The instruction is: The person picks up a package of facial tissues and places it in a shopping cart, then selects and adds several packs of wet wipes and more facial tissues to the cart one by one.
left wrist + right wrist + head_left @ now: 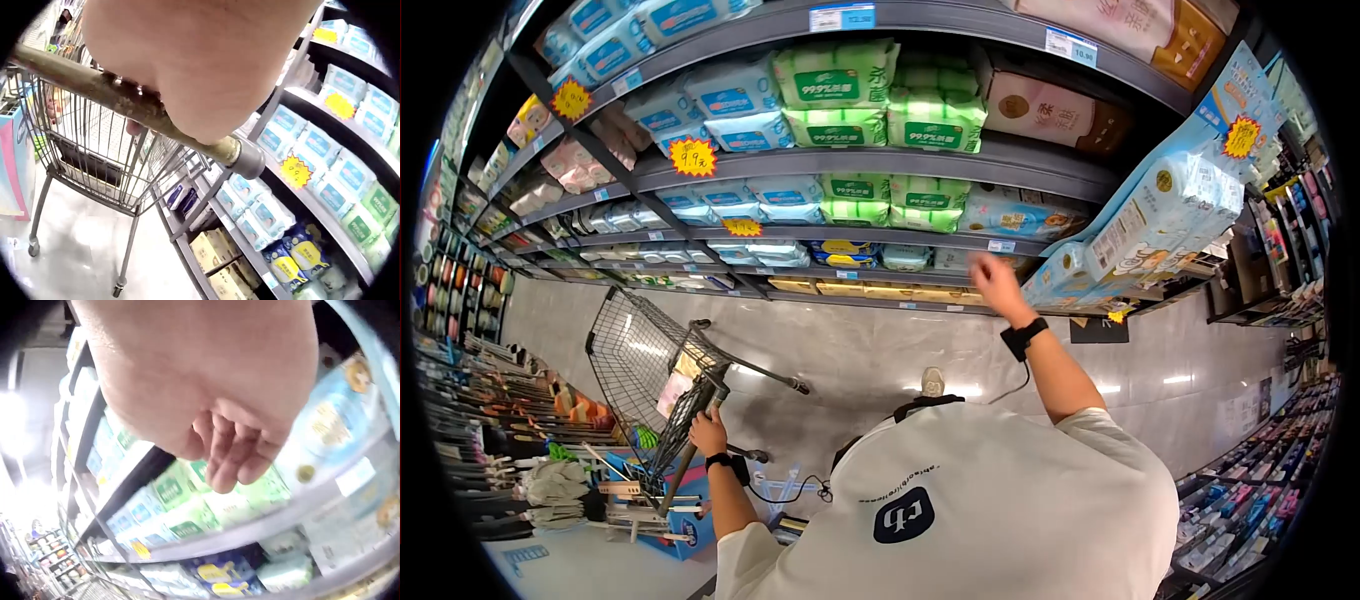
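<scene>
My left hand [708, 432] grips the handlebar [81, 84] of a wire shopping cart [622, 330], fingers wrapped round the bar in the left wrist view. A pink-and-white package [673, 392] lies inside the cart. Raised in front of the lower shelves, my right hand [997, 287] holds nothing. Its fingers [228, 465] hang loosely curled in the right wrist view. Behind them are green wipe packs [181, 512] and a light-blue package [328, 428] on a shelf.
Shelves of blue wipe packs [735, 95] and green wipe packs [835, 85] run across the front. A light-blue display stack [1135, 235] juts out at the right. Left of me, mop handles and a blue box [692, 530] stand near the cart. Grey tiled floor [850, 350] lies between.
</scene>
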A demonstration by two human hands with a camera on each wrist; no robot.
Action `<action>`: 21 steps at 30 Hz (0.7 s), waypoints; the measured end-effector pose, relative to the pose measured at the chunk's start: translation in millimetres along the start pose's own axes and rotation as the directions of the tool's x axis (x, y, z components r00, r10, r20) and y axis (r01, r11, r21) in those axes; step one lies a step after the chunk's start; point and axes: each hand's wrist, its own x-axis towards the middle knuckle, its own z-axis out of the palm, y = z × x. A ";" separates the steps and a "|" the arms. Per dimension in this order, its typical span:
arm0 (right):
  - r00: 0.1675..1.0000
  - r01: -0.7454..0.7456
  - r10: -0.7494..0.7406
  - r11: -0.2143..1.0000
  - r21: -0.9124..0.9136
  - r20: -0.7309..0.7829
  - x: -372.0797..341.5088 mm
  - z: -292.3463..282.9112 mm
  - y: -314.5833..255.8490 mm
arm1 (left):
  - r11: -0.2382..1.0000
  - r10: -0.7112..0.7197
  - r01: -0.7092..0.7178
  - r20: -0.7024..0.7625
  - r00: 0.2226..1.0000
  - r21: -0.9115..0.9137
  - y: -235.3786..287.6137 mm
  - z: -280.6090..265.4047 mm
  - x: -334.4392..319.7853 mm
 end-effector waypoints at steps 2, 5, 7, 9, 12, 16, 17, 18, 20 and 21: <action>0.950 0.241 -0.219 0.967 0.077 -0.222 41.6 -23.2 -31.8 | 0.996 -0.069 0.066 0.042 0.997 0.067 5.7 5.7 5.1; 0.873 0.341 -0.327 0.940 -0.024 -0.361 95.5 -65.9 -78.2 | 0.996 0.085 -0.083 0.040 0.996 -0.035 54.6 -10.6 16.6; 0.890 0.293 -0.285 0.956 -0.032 -0.357 128.3 -78.7 -90.1 | 0.940 0.293 -0.321 -0.203 0.934 -0.120 115.6 -28.0 23.2; 0.865 0.322 -0.363 0.931 -0.172 -0.345 158.2 -82.8 -92.2 | 0.825 0.419 -0.499 -0.308 0.854 -0.264 205.5 -88.3 19.0; 0.911 0.272 -0.323 0.939 -0.213 -0.259 190.0 -79.3 -94.7 | 0.594 0.547 -0.700 -0.439 0.713 -0.396 324.9 -150.6 23.4; 0.988 0.022 -0.029 0.999 -0.044 -0.152 210.4 -74.5 -99.1 | 0.189 0.640 -0.674 -0.431 0.636 -0.715 451.7 -236.5 5.4; 0.988 0.018 -0.026 0.999 -0.051 -0.154 212.9 -73.2 -97.7 | 0.127 0.664 -0.631 -0.407 0.627 -0.765 476.9 -249.5 3.8; 0.983 0.053 -0.061 0.997 -0.047 -0.173 215.4 -71.7 -94.0 | 0.058 0.675 -0.610 -0.420 0.607 -0.790 501.8 -252.5 7.3; 0.976 0.082 -0.091 0.995 -0.052 -0.197 215.0 -70.2 -92.5 | -0.021 0.688 -0.582 -0.434 0.581 -0.813 540.5 -256.0 13.2; 0.970 0.142 -0.153 0.987 -0.069 -0.188 214.6 -70.8 -94.2 | 0.034 0.682 -0.648 -0.456 0.572 -0.761 558.0 -256.6 16.5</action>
